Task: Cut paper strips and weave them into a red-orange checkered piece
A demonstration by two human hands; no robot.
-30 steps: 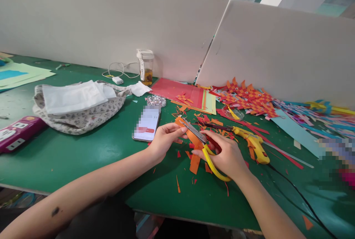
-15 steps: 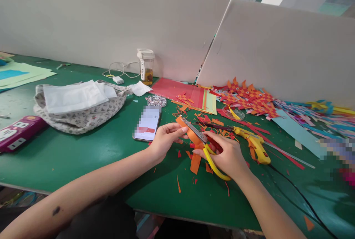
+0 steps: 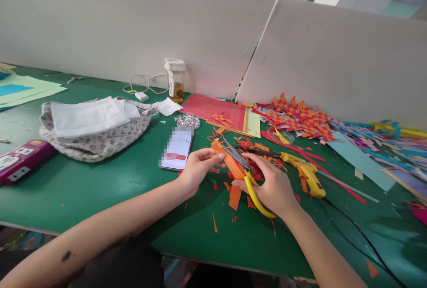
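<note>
An orange paper strip (image 3: 230,163) is pinched at its upper end by the left hand (image 3: 197,168) above the green bench (image 3: 100,190). Yellow-handled scissors (image 3: 248,176) are gripped by the right hand (image 3: 273,185) — fingers closed through the loops, blades laid across the strip. A phone (image 3: 176,149) lies at ten o'clock from the left hand — a yellow glue gun (image 3: 305,173) at two o'clock from the right.

Matt orange paper strip (image 3: 230,163), metal-bladed scissors (image 3: 245,173) with glossy yellow plastic handles

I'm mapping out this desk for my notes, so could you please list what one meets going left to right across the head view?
Power strip → cloth bag → phone → left hand → scissors → right hand → glue gun → blue paper.
</note>
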